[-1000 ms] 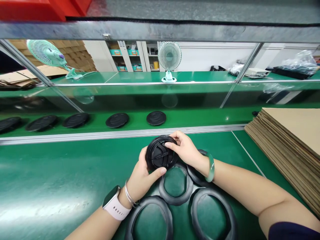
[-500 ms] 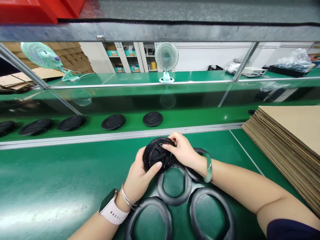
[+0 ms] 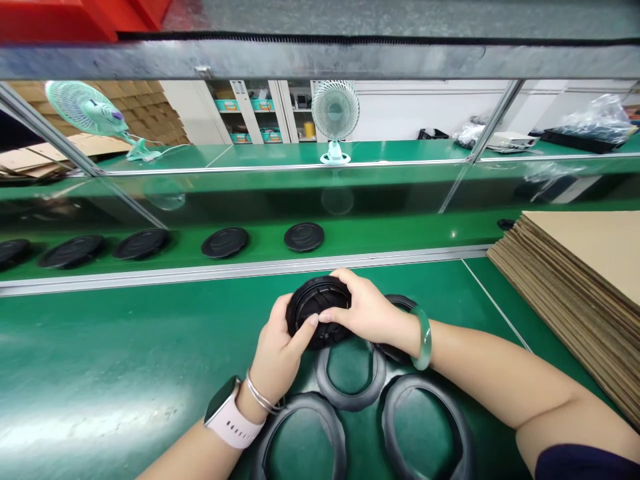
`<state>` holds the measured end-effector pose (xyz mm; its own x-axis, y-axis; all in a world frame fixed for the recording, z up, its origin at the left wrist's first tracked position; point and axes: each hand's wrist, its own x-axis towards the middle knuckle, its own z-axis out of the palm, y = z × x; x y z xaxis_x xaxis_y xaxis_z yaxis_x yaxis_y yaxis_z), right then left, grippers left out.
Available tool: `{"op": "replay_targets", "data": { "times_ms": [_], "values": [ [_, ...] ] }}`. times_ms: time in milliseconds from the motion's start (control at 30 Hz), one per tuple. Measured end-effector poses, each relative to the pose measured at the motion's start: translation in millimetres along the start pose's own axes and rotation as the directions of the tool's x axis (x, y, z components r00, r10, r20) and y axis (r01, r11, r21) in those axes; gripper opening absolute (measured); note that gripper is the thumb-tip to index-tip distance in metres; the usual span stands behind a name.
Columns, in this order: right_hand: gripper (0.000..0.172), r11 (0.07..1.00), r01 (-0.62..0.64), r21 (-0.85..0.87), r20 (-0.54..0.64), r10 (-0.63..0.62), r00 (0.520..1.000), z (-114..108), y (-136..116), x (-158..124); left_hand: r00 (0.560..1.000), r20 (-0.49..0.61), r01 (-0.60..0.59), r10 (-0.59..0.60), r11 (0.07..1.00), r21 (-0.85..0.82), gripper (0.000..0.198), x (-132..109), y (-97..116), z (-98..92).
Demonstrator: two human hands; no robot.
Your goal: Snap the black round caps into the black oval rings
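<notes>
A round black part [image 3: 320,300] with a raised rim is held tilted above the green table. My left hand [image 3: 280,353] grips its left and lower edge, thumb on the inner face. From the right, my right hand [image 3: 363,307] holds the upper right rim, its thumb pressed on the inner face close to the left thumb. Just below the part lies a grey ring [image 3: 350,397]. Two larger grey rings, one at the lower left [image 3: 303,403] and one at the lower right [image 3: 390,427], lie nearer to me. Another dark ring [image 3: 403,303] is partly hidden behind my right wrist.
Several black discs, one of them at the right end [image 3: 304,237], lie in a row on the green strip [image 3: 390,233] beyond a metal rail [image 3: 240,269]. Stacked cardboard sheets [image 3: 575,300] stand at the right. Overhead runs a metal beam [image 3: 350,61]; a fan [image 3: 335,113] stands behind.
My right thumb has moved down and left across the part's inner face, nearer my left thumb. The part has turned slightly in my hands.
</notes>
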<state>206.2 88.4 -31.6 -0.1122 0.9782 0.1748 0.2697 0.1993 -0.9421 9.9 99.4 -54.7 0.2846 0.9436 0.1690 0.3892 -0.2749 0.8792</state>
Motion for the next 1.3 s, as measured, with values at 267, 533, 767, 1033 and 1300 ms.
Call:
{"op": "replay_targets", "data": {
  "times_ms": [267,533,767,1033,1300],
  "values": [
    [0.037,0.996,0.084,0.015,-0.094,-0.082,0.992,-24,0,18,0.997,0.074,0.0,0.017,0.974,-0.227,0.052,0,0,-4.2],
    [0.041,0.678,-0.071,-0.731,-0.234,-0.152,0.96,-151,90,58,0.668,0.546,-0.534,0.506,0.836,-0.123,0.023,3,3,-10.4],
    [0.038,0.654,-0.05,-0.755,-0.211,-0.17,0.962,-147,122,61,0.636,0.687,-0.573,0.352,0.812,0.114,0.069,19,-20,-7.6],
    [0.025,0.718,-0.055,-0.694,-0.324,-0.243,0.914,-153,129,62,0.96,0.279,0.085,0.017,0.933,-0.35,0.022,24,-25,-6.5],
    [0.022,0.746,-0.106,-0.657,-0.416,-0.242,0.877,-158,135,62,0.883,0.411,0.445,-0.225,0.68,-0.583,0.03,27,-21,-5.5]
  ]
}}
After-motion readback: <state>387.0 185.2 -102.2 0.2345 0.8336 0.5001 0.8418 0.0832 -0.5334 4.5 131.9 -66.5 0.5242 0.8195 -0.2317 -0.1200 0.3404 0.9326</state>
